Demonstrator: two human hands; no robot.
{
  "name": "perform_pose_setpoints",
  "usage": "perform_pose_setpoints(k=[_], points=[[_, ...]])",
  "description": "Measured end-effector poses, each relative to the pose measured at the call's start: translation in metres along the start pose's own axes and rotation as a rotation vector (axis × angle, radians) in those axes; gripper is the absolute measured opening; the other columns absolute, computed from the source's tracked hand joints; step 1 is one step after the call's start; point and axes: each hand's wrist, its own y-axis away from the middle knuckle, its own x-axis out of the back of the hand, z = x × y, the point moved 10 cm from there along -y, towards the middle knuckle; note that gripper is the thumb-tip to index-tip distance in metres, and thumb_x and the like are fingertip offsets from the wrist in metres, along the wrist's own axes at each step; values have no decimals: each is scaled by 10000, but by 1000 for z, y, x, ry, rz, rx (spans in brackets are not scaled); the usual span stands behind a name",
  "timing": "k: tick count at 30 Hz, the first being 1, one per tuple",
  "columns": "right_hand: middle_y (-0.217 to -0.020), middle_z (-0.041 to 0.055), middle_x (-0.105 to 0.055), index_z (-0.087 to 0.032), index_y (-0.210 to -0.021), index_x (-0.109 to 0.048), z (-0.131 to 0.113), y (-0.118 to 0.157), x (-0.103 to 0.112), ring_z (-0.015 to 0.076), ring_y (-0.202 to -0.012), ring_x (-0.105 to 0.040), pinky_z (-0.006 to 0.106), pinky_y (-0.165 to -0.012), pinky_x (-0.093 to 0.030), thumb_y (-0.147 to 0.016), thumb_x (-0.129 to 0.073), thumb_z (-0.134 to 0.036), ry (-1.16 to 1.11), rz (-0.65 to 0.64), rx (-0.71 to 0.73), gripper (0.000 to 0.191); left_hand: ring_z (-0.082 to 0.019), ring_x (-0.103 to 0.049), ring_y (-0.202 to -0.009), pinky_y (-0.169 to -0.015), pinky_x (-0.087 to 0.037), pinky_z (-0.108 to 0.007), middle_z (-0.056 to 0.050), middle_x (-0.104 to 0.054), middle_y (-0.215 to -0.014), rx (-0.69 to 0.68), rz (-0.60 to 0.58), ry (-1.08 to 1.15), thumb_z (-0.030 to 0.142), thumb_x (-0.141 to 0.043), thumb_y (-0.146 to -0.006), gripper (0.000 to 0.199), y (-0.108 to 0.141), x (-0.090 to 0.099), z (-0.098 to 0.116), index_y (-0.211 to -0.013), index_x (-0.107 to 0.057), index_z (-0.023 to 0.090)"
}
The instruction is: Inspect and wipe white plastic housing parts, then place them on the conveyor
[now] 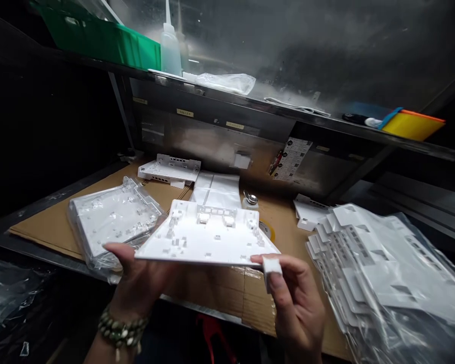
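A white plastic panel [212, 241] with clips and small slots on its inner face is held up over the bench, nearly level. My left hand [138, 275] supports it from beneath at the left end, thumb at its near left corner; the other fingers are hidden under it. Between the thumb and fingers of my right hand [298, 298] is a small white pad [272, 268], at the panel's near right corner. Whether the pad is folded cloth or sponge, I cannot tell. The right index finger reaches the panel's edge.
Bagged white panels [114, 217] lie left, and a taller bagged stack [387, 268] stands right. Behind are another panel [170, 169], a small metal-topped bottle [250, 199] and a tape roll [267, 230]. A shelf [250, 103] crosses above, bearing a green bin [109, 45] and squeeze bottle [170, 50].
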Motion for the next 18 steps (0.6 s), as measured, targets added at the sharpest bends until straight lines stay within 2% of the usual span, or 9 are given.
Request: perform_pose_setpoints(k=[1,2,4,5,7,9,11,15,18], points=[[-1016,67,-764,-273,-1104,-685,4,3,-1,217,-886,-725,345,-779,-619,-983,-614,-334,10,-16,2,153,-363,-456,-1461,-1008,-572,-503,-126,-552,-1543,96,-39,85,841,-421,-853,828,-2,-6,-9,-1402,-612,250],[-1005,67,-768,-271,-1086,-692,9,6,-3,217,-853,-723,343,-754,-615,-978,-617,-341,26,-48,-7,149,-390,-524,-1403,-999,-575,-523,-171,-649,-1429,218,-57,198,780,-423,-879,774,-2,-11,-18,-1323,-667,194],[-958,54,-767,-268,-1044,-703,19,8,-8,210,-795,-718,325,-699,-605,-970,-625,-357,78,-137,-47,140,-415,-627,-1288,-1005,-574,-548,-196,-756,-1231,465,-32,440,558,-587,-851,575,2,-20,-35,-1232,-701,143],[-933,45,-762,-268,-1026,-707,22,9,-11,205,-775,-715,310,-672,-599,-965,-635,-358,120,-177,-59,131,-424,-666,-1229,-1001,-577,-565,-198,-780,-1157,554,-1,520,435,-646,-809,515,5,-22,-40,-1218,-700,127],[-934,36,-752,-269,-1016,-714,17,10,-17,200,-791,-720,291,-671,-597,-943,-674,-317,218,-219,-8,96,-433,-719,-1127,-972,-592,-598,-203,-800,-1061,638,58,566,275,-662,-767,495,10,-27,-43,-1225,-686,89],[-1003,49,-747,-271,-1063,-723,-4,14,-32,208,-878,-729,295,-744,-611,-921,-698,-227,284,-233,145,151,-433,-745,-1059,-934,-609,-615,-206,-804,-1022,651,94,575,230,-639,-779,501,15,-34,-41,-1249,-665,57],[-1055,72,-733,-258,-1132,-721,-28,23,-55,209,-935,-723,309,-813,-617,-914,-683,-146,267,-269,294,248,-409,-754,-1043,-923,-623,-593,-182,-803,-1065,611,129,605,178,-619,-788,528,19,-44,-35,-1304,-635,65],[-960,85,-708,-208,-1115,-736,-53,38,-97,203,-834,-678,335,-726,-597,-916,-671,-127,232,-352,436,224,-326,-737,-1119,-974,-625,-490,-60,-744,-1303,412,153,706,68,-622,-805,674,21,-56,-15,-1453,-542,239],[-902,72,-709,-191,-1085,-735,-60,40,-103,198,-791,-655,345,-697,-561,-904,-672,-112,265,-380,499,207,-297,-725,-1149,-999,-614,-460,-17,-697,-1385,397,152,735,43,-637,-814,797,22,-56,-14,-1526,-439,342]])
